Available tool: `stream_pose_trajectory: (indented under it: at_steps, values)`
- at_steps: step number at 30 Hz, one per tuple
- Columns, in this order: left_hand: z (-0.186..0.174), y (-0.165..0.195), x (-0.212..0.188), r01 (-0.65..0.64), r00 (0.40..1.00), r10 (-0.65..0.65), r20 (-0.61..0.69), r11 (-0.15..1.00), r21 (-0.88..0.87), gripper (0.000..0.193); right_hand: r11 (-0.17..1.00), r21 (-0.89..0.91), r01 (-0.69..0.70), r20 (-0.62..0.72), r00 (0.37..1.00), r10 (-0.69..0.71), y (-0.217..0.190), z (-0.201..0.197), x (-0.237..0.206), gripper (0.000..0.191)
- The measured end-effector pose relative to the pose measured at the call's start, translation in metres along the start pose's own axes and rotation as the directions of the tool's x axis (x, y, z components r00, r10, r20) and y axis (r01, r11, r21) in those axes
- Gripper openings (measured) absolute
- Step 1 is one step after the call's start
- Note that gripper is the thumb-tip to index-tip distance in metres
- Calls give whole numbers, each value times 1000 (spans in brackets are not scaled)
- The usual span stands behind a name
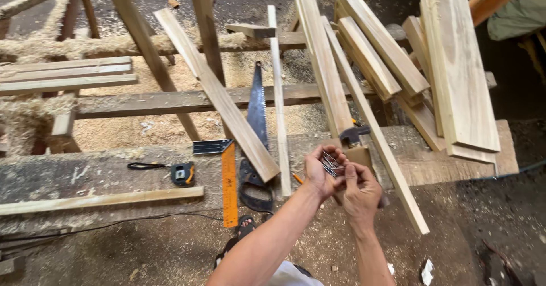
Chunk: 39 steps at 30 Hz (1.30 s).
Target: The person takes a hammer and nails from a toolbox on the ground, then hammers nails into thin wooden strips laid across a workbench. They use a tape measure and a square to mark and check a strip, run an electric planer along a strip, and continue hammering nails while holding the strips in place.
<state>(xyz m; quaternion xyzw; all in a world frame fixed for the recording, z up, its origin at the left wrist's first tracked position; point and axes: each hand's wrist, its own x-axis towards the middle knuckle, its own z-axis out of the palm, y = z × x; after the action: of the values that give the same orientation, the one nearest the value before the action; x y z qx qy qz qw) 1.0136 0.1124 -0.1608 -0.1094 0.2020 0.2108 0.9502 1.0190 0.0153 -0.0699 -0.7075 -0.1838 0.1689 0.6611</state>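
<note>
My left hand [319, 171] is cupped around a small bundle of steel nails [328, 163], held above the edge of a worn wooden workbench [85, 175]. My right hand [359, 194] is right beside it, its fingertips pinching at the nails. Just behind my hands a claw hammer [354, 134] with a dark head lies against a small wood block [359, 155]. Several long pale planks [325, 64] lean across the bench behind the hammer.
A hand saw [257, 112], an orange try square [228, 183] and a tape measure [182, 174] lie on the bench to the left. A thin batten [102, 199] lies along the front edge. Wide boards [460, 70] stack at right. Sawdust covers the floor; my sandalled foot [244, 226] is below.
</note>
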Motion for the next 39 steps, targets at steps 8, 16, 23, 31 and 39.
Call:
stream_pose_trajectory:
  at_steps: [8,16,23,31,39]
  values:
    - [36,6,-19,-58,998,57,9,996,61,44,901,433,14,-155,986,59,9,-22,12,16]
    - [35,8,-18,-112,994,108,29,969,222,22,983,141,113,-96,990,-100,-3,-18,13,14]
    - [26,43,-49,-113,989,146,2,759,642,27,990,-63,125,143,983,-115,-31,36,6,8]
    - [28,147,-130,-398,870,487,80,597,696,47,899,-210,383,370,883,-290,-31,163,-19,14]
    - [-26,314,-244,-596,683,730,-23,576,560,46,933,-97,345,656,727,-201,3,331,-101,25]
